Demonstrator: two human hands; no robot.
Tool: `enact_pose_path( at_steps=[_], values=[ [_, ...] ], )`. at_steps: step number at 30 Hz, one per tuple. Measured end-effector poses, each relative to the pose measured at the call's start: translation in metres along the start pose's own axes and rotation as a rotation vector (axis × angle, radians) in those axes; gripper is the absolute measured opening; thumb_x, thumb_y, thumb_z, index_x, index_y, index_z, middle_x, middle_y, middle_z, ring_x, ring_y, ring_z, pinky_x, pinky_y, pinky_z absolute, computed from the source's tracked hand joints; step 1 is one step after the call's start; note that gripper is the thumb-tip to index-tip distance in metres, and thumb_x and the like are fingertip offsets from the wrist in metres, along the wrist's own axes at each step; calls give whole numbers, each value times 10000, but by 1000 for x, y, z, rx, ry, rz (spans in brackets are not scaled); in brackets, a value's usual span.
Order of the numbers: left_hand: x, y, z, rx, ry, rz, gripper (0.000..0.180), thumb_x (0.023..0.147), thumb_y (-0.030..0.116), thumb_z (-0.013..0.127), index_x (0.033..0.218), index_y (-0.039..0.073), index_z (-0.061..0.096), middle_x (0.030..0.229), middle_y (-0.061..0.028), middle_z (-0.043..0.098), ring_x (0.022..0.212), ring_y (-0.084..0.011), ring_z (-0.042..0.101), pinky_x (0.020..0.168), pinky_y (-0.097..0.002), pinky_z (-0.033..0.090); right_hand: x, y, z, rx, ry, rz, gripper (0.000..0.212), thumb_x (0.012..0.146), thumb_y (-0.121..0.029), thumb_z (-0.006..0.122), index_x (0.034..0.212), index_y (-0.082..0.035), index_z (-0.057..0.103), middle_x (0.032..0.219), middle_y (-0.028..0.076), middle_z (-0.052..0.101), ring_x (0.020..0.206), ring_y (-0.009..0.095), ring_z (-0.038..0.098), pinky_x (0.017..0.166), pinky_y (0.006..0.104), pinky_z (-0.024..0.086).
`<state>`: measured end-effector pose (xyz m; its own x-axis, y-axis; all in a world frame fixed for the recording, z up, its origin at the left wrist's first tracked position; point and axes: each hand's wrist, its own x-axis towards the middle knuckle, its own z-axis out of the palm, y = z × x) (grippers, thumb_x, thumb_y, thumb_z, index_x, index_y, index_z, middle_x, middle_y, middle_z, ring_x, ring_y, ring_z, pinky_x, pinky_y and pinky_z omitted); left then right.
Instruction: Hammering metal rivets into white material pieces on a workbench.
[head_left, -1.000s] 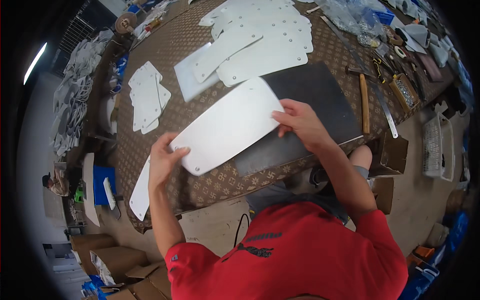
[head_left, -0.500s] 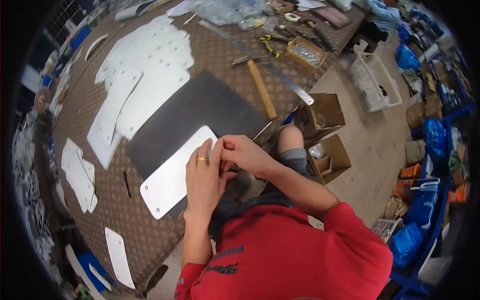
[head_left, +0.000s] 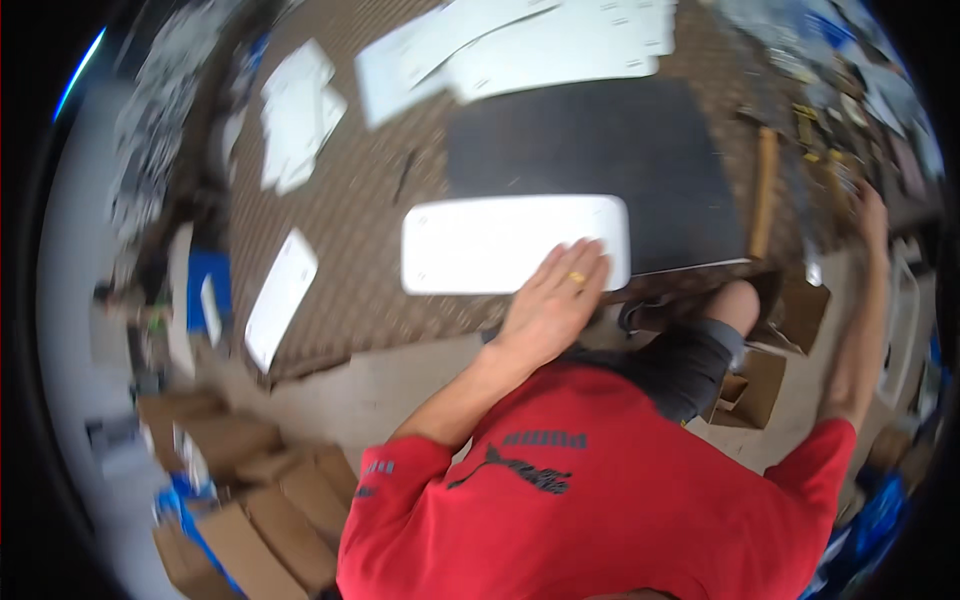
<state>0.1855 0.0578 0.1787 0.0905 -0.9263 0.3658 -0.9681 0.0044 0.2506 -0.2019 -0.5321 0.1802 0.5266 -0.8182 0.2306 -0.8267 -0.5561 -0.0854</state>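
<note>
A white rounded panel (head_left: 480, 245) with small holes at its corners lies partly on a dark flat mat (head_left: 620, 140). My left hand (head_left: 562, 295), wearing a yellow ring, rests with fingers stretched flat on the panel near its right end. Far out to the right, my right hand (head_left: 870, 215) reaches over the table's edge beside the small tray (head_left: 835, 185) among the tools. Blur hides whether its fingers hold anything. Between the mat and that tray lies a wooden hammer handle (head_left: 765, 195).
Stacked white panels (head_left: 560, 60) cover the table's far side. Smaller white pieces (head_left: 300, 125) lie at left, with a single white strip (head_left: 282, 300) near the corner. A dark thin tool (head_left: 405, 178) lies between. Cardboard boxes (head_left: 265, 520) stand on the floor at lower left; another box (head_left: 750, 390) is by my leg.
The view has swung round. My right hand has left the panel's edge and stretched far right toward the tray. My left hand has flattened onto the panel.
</note>
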Motion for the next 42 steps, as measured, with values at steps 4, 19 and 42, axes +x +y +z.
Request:
enact_pose_path(
  at_steps=[4,19,42],
  values=[
    [-26,10,7,-58,35,-147,495,866,95,556,1344,-35,558,1451,-187,518,1399,-326,462,1197,-480,326,47,7,59,-20,-183,-79,287,990,-213,590,1221,-55,657,1021,164,720,963,285,709,857,369,534],
    [-31,7,19,-71,135,-127,494,853,98,572,1330,-28,561,1454,-182,519,1391,-337,470,1183,-489,344,59,32,58,265,-343,10,236,1002,-232,557,1104,-52,670,909,131,706,820,218,684,760,361,524],
    [71,-38,-118,-223,-95,-325,299,862,61,651,1159,32,671,1024,-178,705,945,-375,680,816,-408,553,-165,-410,-57,1585,-411,189,166,939,-36,678,1082,48,694,895,131,723,741,187,717,721,327,625]
  ],
)
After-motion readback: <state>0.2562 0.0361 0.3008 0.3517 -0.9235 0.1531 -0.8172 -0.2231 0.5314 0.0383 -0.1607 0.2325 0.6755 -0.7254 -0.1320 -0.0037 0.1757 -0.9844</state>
